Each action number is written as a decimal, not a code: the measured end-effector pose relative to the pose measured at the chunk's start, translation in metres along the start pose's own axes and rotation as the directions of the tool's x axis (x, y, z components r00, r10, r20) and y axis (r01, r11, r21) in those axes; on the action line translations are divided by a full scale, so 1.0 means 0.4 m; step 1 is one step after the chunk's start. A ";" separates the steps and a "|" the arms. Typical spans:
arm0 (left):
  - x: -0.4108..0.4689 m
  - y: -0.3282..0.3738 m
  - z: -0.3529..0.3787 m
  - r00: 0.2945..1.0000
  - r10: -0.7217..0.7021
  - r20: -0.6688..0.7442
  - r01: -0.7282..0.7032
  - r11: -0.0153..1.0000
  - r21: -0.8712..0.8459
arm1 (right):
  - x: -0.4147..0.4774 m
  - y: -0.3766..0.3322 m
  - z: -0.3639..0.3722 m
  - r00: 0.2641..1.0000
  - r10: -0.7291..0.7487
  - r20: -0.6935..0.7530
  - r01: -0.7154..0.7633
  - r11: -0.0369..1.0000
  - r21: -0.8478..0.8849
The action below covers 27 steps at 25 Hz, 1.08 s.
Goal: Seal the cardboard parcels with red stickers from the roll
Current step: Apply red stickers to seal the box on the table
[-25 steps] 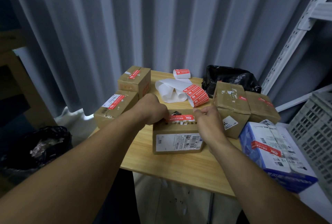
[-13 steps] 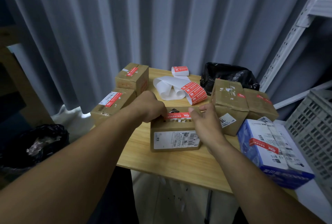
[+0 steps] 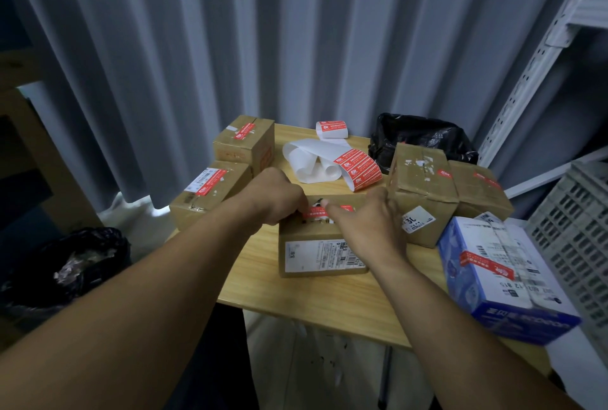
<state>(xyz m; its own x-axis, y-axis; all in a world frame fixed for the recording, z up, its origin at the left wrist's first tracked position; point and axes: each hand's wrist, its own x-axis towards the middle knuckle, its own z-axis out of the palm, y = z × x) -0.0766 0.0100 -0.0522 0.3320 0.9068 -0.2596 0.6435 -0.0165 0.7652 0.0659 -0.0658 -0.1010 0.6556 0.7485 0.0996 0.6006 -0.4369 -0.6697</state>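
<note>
Near the middle of the worktop [image 3: 329,301]: the parcel [image 3: 320,253], red sticker [image 3: 314,213] across its top seam, sticker roll [image 3: 329,164] just behind. Left hand [image 3: 279,199] fisted on the sticker's left end, any pinch hidden. Right hand [image 3: 371,223] flat, fingers straight, pressing the sticker down. Risk: a creased or half-lifted sticker from uneven pressing, leaving the flap loose. Against half a second ago: a leftward slide of the right fingertips, now close to the left fist.

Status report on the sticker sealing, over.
Left hand curled at left end of red sticker. Right hand open, thumb pressing it onto the middle brown cardboard parcel. Nothing blocking.
</note>
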 end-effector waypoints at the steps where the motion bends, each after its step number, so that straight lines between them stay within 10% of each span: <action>1: 0.000 -0.001 -0.001 1.000 -0.002 -0.003 0.002 1.000 0.002 | -0.002 -0.005 -0.002 1.000 -0.007 0.014 0.008 0.999 -0.031; 18: 0.011 -0.007 -0.001 0.998 0.056 -0.003 -0.056 0.998 0.024 | -0.032 -0.044 0.004 0.996 -0.092 -0.015 0.088 0.975 -0.203; 27: -0.003 -0.019 -0.016 0.999 0.021 0.041 -0.011 0.972 -0.235 | -0.037 -0.069 0.011 0.997 -0.079 -0.005 0.073 0.950 -0.303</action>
<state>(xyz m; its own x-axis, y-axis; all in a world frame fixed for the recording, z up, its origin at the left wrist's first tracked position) -0.0865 0.0117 -0.0538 0.3735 0.8883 -0.2673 0.4599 0.0730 0.8850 0.0378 -0.0625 -0.0873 0.6086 0.7781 0.1556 0.7574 -0.5112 -0.4063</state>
